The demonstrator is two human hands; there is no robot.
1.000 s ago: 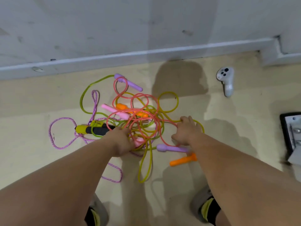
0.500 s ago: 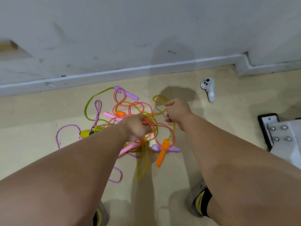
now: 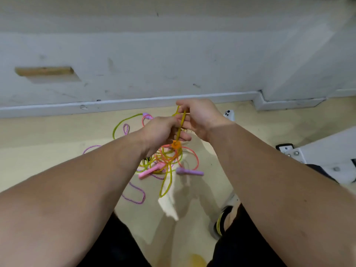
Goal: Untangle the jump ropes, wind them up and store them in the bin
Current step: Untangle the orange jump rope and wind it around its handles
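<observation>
Both hands are raised over the floor (image 3: 57,151), working one cord. The left hand (image 3: 160,132) grips the yellow-green rope (image 3: 182,120), fingers curled round it. The right hand (image 3: 201,116) pinches the same rope just above, on the wall side, fingers narrow. An orange handle (image 3: 176,145) hangs just below the left hand, seemingly at the end of the held cord. The tangle (image 3: 165,158) lies on the floor beneath it, coral and yellow-green loops crossing many times. A pink handle (image 3: 150,171) and a purple handle (image 3: 189,172) rest at its near edge, and a purple braided rope (image 3: 136,195) trails toward the person. No bin is in view. Step in hand, as I read it: freeing the yellow-green rope from the pile. To do it well, keep the cord slack rather than hauling upward, since tension would likely cinch the coral loops round it. Follow it hand over hand from the orange handle down, stop at each crossing, and pass the handle back through the loop. One hand should hold the freed length clear so it does not drop back in. A white controller (image 3: 229,114) lies near the wall, beyond the right wrist.
</observation>
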